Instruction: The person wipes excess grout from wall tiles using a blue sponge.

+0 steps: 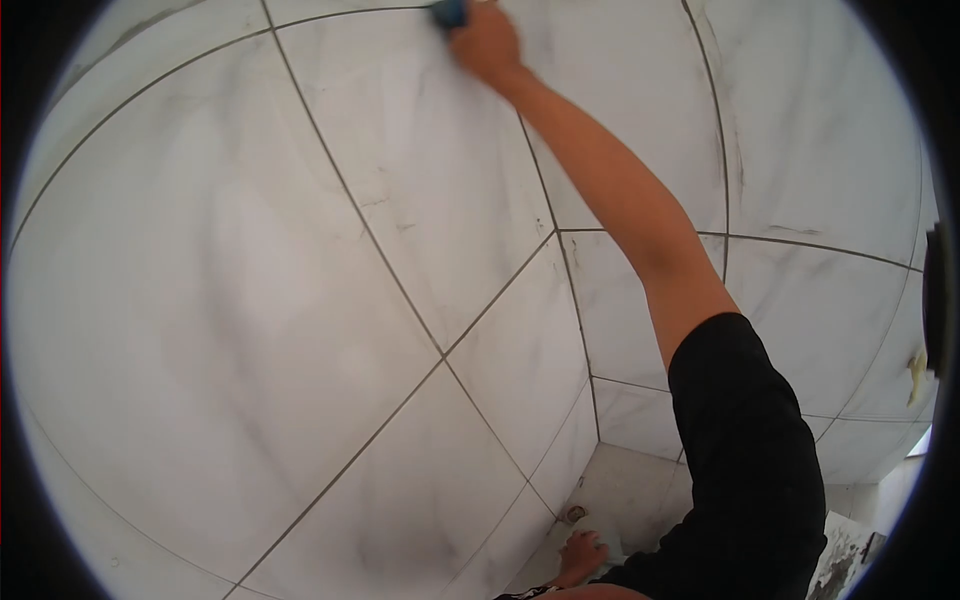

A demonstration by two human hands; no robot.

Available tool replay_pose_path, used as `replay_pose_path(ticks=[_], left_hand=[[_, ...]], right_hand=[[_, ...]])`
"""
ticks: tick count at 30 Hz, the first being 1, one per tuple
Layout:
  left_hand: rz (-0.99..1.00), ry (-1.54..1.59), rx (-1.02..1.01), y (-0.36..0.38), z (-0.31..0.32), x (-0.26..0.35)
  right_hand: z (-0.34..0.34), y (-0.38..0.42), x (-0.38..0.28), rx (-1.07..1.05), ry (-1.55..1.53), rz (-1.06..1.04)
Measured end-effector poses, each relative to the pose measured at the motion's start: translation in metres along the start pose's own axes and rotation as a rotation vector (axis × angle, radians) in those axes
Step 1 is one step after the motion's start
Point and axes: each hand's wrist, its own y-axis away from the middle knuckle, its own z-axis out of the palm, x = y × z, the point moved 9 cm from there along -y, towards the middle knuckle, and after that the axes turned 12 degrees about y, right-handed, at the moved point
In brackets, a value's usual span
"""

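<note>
Gripping a small dark blue object (449,13), right hand (487,42) is clenched round it, arm extended. Object is at the top edge of the view, up against the white, grey-veined marble-look wall tiles (270,300), by a dark joint line; partly cut off and blurred, exact type and contact unclear. Black short sleeve (750,430) on that arm. Left hand (583,552) is low, near the bottom edge, fingers bent, beside a pale translucent item (610,540); can't tell if it's grasping it. Small round brown item (574,514) sits just beyond that hand, near the foot of the tiled wall corner (597,438).
</note>
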Motion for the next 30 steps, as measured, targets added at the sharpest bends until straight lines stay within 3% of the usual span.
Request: replay_pose_path(ticks=[2, 3, 6, 8, 10, 13, 16, 17, 19, 20, 22, 23, 25, 28, 30], left_hand=[[-0.001, -0.001, -0.004, -0.002, 0.003, -0.003], [0.024, 0.012, 0.024, -0.003, 0.005, -0.009], [0.053, 0.028, 0.037, -0.006, 0.004, -0.001], [0.033, 0.009, 0.006, -0.001, 0.007, -0.003], [0.054, 0.004, 0.060, 0.000, 0.000, -0.001], [0.086, 0.060, 0.066, 0.001, 0.000, -0.002], [0.039, 0.036, 0.054, 0.000, 0.002, 0.000], [0.037, 0.044, 0.063, 0.001, 0.002, 0.000], [0.038, -0.023, 0.056, -0.005, 0.006, -0.004], [0.051, -0.014, 0.065, -0.009, 0.005, -0.001], [0.018, -0.008, -0.007, -0.011, 0.012, -0.011], [0.025, -0.007, -0.007, -0.015, 0.012, -0.015], [0.052, 0.000, -0.061, -0.024, 0.015, -0.023], [0.049, 0.000, -0.021, -0.038, 0.008, -0.025], [0.035, -0.006, 0.006, -0.038, 0.002, -0.028]], right_hand=[[0.018, -0.014, 0.055, 0.196, 0.215, 0.079], [0.009, -0.010, 0.040, 0.191, 0.211, 0.073], [0.003, 0.000, -0.045, -0.134, -0.025, -0.027], [-0.046, 0.056, -0.132, 0.075, -0.202, -0.335], [-0.077, 0.108, -0.185, -0.081, -0.423, -0.549], [-0.058, 0.098, -0.137, 0.016, -0.392, -0.432], [-0.007, 0.025, -0.005, 0.171, 0.030, -0.039], [-0.003, 0.006, 0.022, -0.017, 0.182, 0.117], [0.004, -0.036, 0.038, 0.016, 0.070, 0.064], [-0.020, -0.050, 0.019, 0.297, 0.002, -0.115], [-0.028, -0.069, -0.022, 0.377, 0.017, -0.467], [-0.021, -0.075, -0.022, 0.379, 0.019, -0.473], [0.039, -0.103, 0.018, 0.029, 0.250, -0.170], [0.040, -0.112, 0.015, 0.047, 0.377, -0.093], [0.029, -0.119, -0.014, -0.006, 0.251, -0.163]])
